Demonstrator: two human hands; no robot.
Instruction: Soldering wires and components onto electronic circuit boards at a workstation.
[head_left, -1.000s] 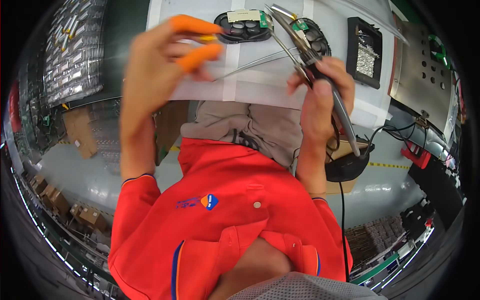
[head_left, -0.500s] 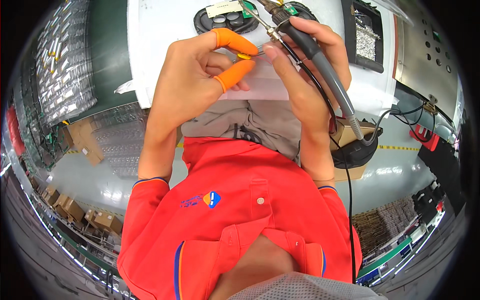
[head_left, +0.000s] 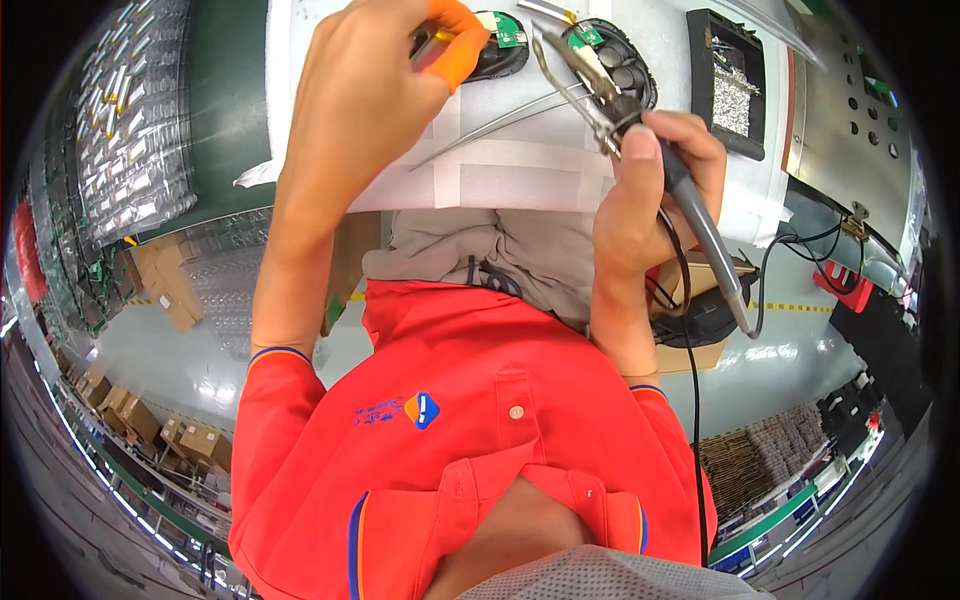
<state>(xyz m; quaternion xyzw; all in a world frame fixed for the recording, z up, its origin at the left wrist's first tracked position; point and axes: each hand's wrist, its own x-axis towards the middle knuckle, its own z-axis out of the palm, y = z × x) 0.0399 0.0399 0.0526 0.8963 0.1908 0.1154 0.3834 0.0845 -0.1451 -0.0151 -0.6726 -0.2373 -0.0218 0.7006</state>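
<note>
My left hand (head_left: 375, 85), with orange finger cots on thumb and forefinger, is closed in a pinch at the top. A small yellow part (head_left: 443, 36) shows between those fingers, mostly hidden. Right beside the fingertips is a black oval housing (head_left: 508, 62) with a green circuit board (head_left: 510, 30). My right hand (head_left: 655, 190) grips a grey-handled soldering iron (head_left: 690, 195) that has a thin metal solder-feed tube (head_left: 565, 90) along its front. The iron's tip end lies over a second black housing (head_left: 635, 70), which also has a green board (head_left: 583, 36). Metal tweezers (head_left: 490, 127) lie on the white mat.
A black tray (head_left: 735, 95) of small silvery pieces stands at the right, beside a perforated metal box (head_left: 850, 110). Clear plastic trays with small cylindrical parts (head_left: 125, 120) are at the far left. The iron's cable (head_left: 697, 430) runs down past my right arm.
Both hands have separated. The left has moved up to the left housing, while the right has shifted right and down with the soldering iron. The tweezers now lie on the mat.
</note>
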